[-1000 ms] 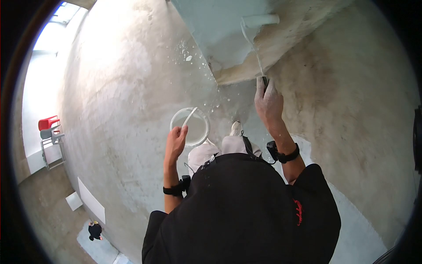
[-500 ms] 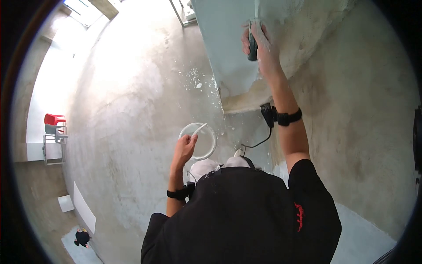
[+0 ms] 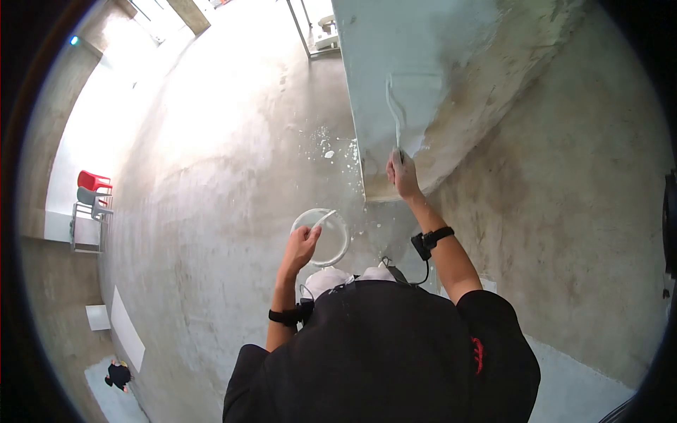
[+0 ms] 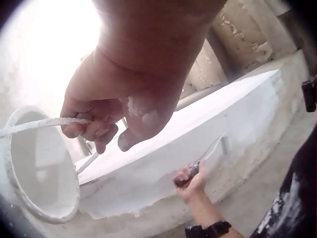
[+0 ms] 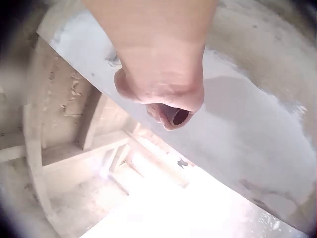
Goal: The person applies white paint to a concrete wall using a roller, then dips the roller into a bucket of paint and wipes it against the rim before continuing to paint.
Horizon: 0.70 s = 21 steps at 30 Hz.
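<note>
In the head view my left hand (image 3: 302, 245) grips the pale handle (image 3: 324, 217) of a white bucket (image 3: 346, 243), which hangs beside my legs. Seen from the left wrist, the handle (image 4: 39, 126) passes into the curled fingers and the bucket (image 4: 69, 213) is tilted. My right hand (image 3: 403, 175) holds a paint roller (image 3: 393, 113) by its dark grip (image 4: 187, 178). The white roller head lies against the wall (image 3: 370, 92), on a pale painted area bordering bare brown plaster. From the right wrist, the grip's hollow end (image 5: 181, 117) pokes out of the fist.
White splashes (image 3: 328, 154) dot the concrete floor beside the wall's edge. A metal frame (image 3: 310, 53) stands at the far end. Red and grey chairs (image 3: 94, 190) are off to the left, with a white panel (image 3: 127, 328) and another person (image 3: 118, 375) at lower left.
My right hand first went far up the wall with the roller, then came back down toward me. The left hand keeps hold of the bucket handle while the head view shifts.
</note>
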Tool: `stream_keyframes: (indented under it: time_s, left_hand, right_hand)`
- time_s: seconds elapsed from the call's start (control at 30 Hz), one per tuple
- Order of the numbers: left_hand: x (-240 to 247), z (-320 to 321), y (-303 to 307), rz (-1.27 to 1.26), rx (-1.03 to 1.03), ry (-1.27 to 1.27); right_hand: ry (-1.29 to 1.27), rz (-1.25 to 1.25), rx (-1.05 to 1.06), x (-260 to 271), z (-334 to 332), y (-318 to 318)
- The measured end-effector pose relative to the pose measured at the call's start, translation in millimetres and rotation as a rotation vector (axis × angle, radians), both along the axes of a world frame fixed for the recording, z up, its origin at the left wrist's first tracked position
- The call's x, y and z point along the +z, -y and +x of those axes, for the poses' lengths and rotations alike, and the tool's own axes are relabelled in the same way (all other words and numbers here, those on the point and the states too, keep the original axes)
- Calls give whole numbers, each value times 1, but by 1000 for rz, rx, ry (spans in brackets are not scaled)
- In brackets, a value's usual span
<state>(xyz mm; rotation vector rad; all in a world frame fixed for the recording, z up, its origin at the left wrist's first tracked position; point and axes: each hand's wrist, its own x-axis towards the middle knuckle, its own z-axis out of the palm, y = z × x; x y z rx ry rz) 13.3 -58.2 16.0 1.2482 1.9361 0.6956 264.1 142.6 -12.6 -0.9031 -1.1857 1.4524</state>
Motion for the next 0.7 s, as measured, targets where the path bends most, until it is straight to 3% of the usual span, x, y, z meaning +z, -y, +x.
stream_keyframes:
  time_s: [0.13,0.17,0.2,0.3,0.53,0.7]
  left_hand:
    - [-13,-5,0,29,16,10]
    - [-18,-7,0,57,22,12]
    - [-17,-7,-1,62,16,9]
    - [-21,-8,-1,31,24,21]
    - [-50,-22,-1,39,-49,44]
    - [-75,-32,-5,69,-37,84]
  right_hand:
    - [-20,-135,-20,-74,17,29]
    - [108,-77,-137,-100,18,37]
    - [236,-15,-258,-107,17,44]
    - [315,75,-254,-115,4,68]
    - [57,-23,-89,-55,-26,41]
    - [6,192,-70,3,-25,6]
